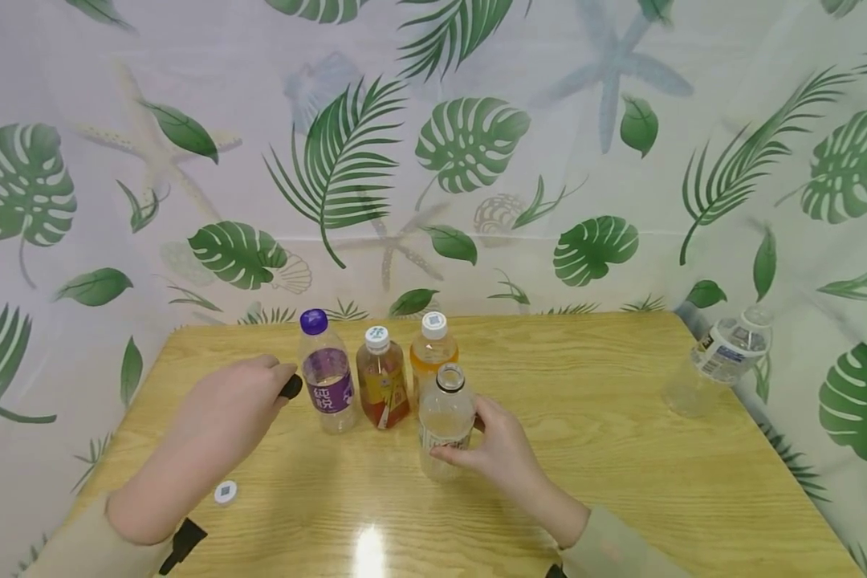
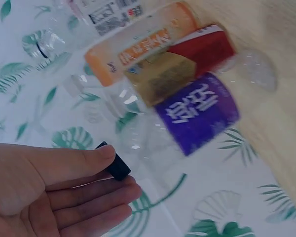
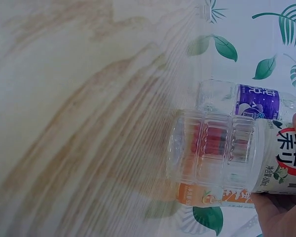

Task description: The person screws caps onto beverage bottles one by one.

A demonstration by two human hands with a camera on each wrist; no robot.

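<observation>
My left hand (image 1: 234, 401) pinches a small black bottle cap (image 2: 114, 162) between thumb and index finger, just left of the purple-labelled bottle (image 1: 329, 385). My right hand (image 1: 502, 449) grips a clear, uncapped bottle (image 1: 444, 409) by its side, thumb in front. This bottle has a dark ring below its open mouth and a whitish label (image 3: 281, 158). Behind and left of it stand a bottle of reddish drink (image 1: 381, 385) with a white cap and an orange-labelled bottle (image 1: 433, 349), also white-capped. The purple-labelled bottle wears a purple cap.
A loose white cap (image 1: 225, 492) lies on the wooden table (image 1: 600, 449) near the left forearm. Toward the table's right edge stands another clear bottle (image 1: 726, 357) without a cap. A leaf-patterned cloth (image 1: 506, 265) hangs behind the table.
</observation>
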